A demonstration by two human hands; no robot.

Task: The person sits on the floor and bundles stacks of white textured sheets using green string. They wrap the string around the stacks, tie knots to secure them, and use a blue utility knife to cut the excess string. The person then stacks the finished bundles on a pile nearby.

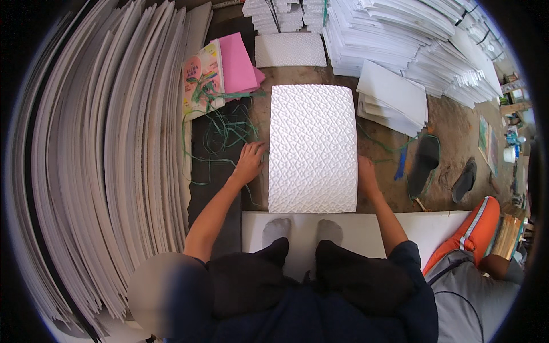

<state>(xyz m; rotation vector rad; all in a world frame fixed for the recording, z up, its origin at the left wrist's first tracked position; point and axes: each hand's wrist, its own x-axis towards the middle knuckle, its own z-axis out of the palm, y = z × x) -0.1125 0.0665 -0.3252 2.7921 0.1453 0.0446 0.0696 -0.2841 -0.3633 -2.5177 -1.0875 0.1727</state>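
A white rectangular panel or stack of sheets (313,148) with a raised, crinkled pattern lies in front of my feet. My left hand (250,162) is beside its left edge, fingers stretched toward it and slightly apart; whether the fingertips touch the edge I cannot tell. At the right edge is my right hand (367,176), its fingers mostly hidden by the panel's side. Loose green plastic string (220,128) lies tangled near my left hand, and another strand runs along the floor past my right hand.
Tall white sheets (114,143) stand on edge at left. Stacked white sheets (377,34) rise behind, with a smaller pile (394,94) nearer. Pink sheets (237,63) lie far left. Dark slippers (424,163) rest at right; another person's orange-clad limb (466,228) is nearby. My feet are on a white board (366,240).
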